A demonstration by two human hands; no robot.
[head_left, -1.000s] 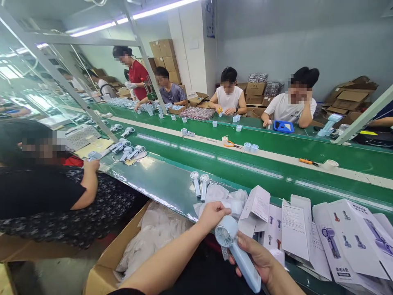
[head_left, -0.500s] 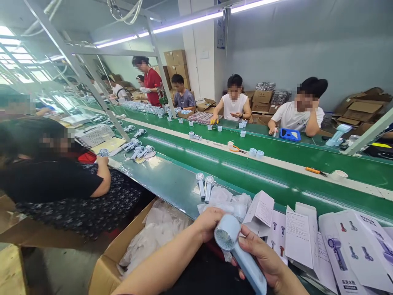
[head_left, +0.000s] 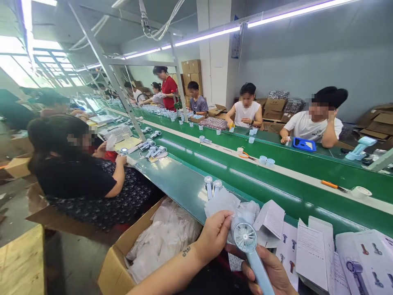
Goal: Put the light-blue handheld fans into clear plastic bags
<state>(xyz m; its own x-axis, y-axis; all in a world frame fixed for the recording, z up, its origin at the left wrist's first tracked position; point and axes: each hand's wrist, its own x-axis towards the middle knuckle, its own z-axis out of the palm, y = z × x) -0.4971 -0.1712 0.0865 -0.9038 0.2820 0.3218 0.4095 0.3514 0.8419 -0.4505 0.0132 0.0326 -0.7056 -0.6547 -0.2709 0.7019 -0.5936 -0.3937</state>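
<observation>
Your right hand (head_left: pixel 272 274) was wrapped around the handle of the fan (head_left: pixel 250 252) at the bottom of the view, just in front of the desk (head_left: pixel 172 184). That grip was closed on the handle low down, with the round head pointing up and facing you. Your left hand (head_left: pixel 215 235) pinched the side of the head between thumb and fingers. The fan looked like light, stiff, pale blue plastic, smooth enough to slip, with a ribbed grille on the face that seemed its most fragile part. The handle judged the safer place to hold.

Below your left arm sat a cardboard box (head_left: pixel 115 268) full of soft, crinkled white bags (head_left: pixel 166 237). Behind the fan lay more bags, thin and floppy, and folded paper leaflets (head_left: pixel 272 219). To the right lay flat printed cartons (head_left: pixel 359 256). Two more fans (head_left: pixel 212 186) lay side by side on the glossy green desk.

Farther off, a person in black (head_left: pixel 80 180) sat on your left, and others sat across the green belt (head_left: pixel 276 168).
</observation>
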